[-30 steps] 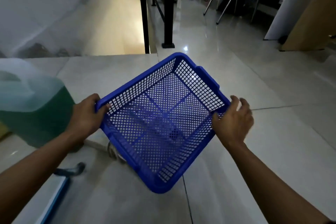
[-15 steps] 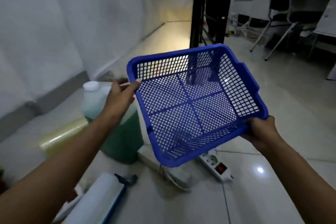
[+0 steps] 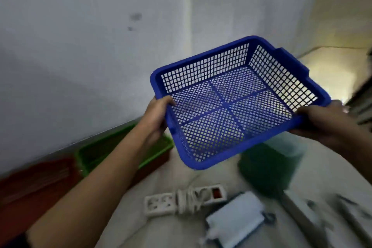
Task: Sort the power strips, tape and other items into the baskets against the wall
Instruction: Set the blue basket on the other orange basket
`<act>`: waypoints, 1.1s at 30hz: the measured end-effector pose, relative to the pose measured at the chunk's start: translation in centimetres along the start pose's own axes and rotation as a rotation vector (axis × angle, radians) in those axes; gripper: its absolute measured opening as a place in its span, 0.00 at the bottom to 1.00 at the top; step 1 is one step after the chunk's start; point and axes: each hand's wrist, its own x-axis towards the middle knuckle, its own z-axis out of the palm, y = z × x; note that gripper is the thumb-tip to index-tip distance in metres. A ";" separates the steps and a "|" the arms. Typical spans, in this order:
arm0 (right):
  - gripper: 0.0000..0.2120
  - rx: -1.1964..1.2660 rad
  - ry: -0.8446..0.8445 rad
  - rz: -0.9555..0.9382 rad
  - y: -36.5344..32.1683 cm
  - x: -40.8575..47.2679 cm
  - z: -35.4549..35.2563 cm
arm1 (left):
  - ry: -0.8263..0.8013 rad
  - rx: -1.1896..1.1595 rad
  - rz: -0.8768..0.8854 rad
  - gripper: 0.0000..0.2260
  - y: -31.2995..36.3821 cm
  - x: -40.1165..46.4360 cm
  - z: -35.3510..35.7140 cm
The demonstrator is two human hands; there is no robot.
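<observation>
Blue mesh basket (image 3: pixel 231 104) held in air, empty, tilted, above floor clutter. Left hand (image 3: pixel 159 115) grips near-left rim; right hand (image 3: pixel 322 121) clamps right edge. Looks light, stiff plastic; rims best hold. Green basket (image 3: pixel 90 153) sits against wall (image 3: pixel 80 46); power strip (image 3: pixel 181 199) on floor.

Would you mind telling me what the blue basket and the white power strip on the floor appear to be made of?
The blue basket looks like moulded plastic: uniform colour, thin regular mesh walls, a smooth thick rim. The white power strip seems to be glossy hard plastic, with a cord wound around it that is probably rubber or vinyl; blur leaves that open.
</observation>
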 end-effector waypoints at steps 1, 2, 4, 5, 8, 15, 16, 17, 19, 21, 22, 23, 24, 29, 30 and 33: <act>0.19 -0.023 -0.059 0.004 0.2 -0.6 3.0 | 0.047 -0.014 -0.013 0.15 0.4 0.1 -3.1; 0.20 -0.043 -0.118 0.017 0.4 -1.2 5.9 | 0.093 -0.018 -0.028 0.16 0.7 0.1 -6.2; 0.21 -0.109 -0.228 0.055 1.3 -2.4 11.1 | 0.190 -0.033 -0.062 0.18 0.8 -0.3 -11.6; 0.20 -0.137 -0.282 0.076 1.9 -3.0 13.7 | 0.249 -0.042 -0.070 0.17 0.6 -0.7 -14.3; 0.13 -0.225 -0.422 0.138 3.2 -4.8 20.4 | 0.387 -0.081 -0.115 0.13 -0.3 -2.7 -20.8; 0.17 -0.360 -0.617 0.101 6.3 -10.2 32.5 | 0.692 -0.435 -0.053 0.12 -5.0 -8.0 -29.8; 0.13 -0.346 -0.646 0.094 6.9 -11.6 34.0 | 0.744 -0.491 -0.025 0.13 -5.9 -8.7 -30.5; 0.08 -0.335 -0.666 0.101 7.7 -13.1 35.4 | 0.796 -0.550 0.007 0.13 -6.8 -9.4 -31.0; 0.06 -0.310 -0.722 0.153 9.7 -16.2 37.5 | 0.906 -0.642 0.080 0.11 -8.0 -10.7 -31.2; 0.07 -0.334 -0.842 0.192 12.6 -19.4 39.1 | 1.059 -0.680 0.152 0.12 -8.7 -12.1 -31.3; 0.16 -0.382 -0.911 0.180 13.9 -20.4 39.8 | 1.137 -0.669 0.164 0.14 -9.1 -12.8 -31.4; 0.24 -0.420 -0.956 0.149 15.3 -20.9 40.7 | 1.206 -0.635 0.150 0.16 -9.6 -13.5 -31.6; 0.25 -0.436 -0.994 0.122 16.7 -21.2 41.6 | 1.266 -0.592 0.119 0.19 -10.2 -14.2 -31.9; 0.20 -0.372 -1.126 0.155 18.6 -22.4 43.6 | 1.352 -0.155 -0.170 0.40 -12.2 -16.9 -32.1; 0.23 -0.361 -1.153 0.174 19.0 -22.4 43.8 | 1.370 -0.083 -0.205 0.39 -12.1 -17.3 -31.9; 0.36 -0.440 -1.217 0.181 20.2 -22.5 44.1 | 1.492 0.035 -0.337 0.40 -12.8 -17.8 -32.0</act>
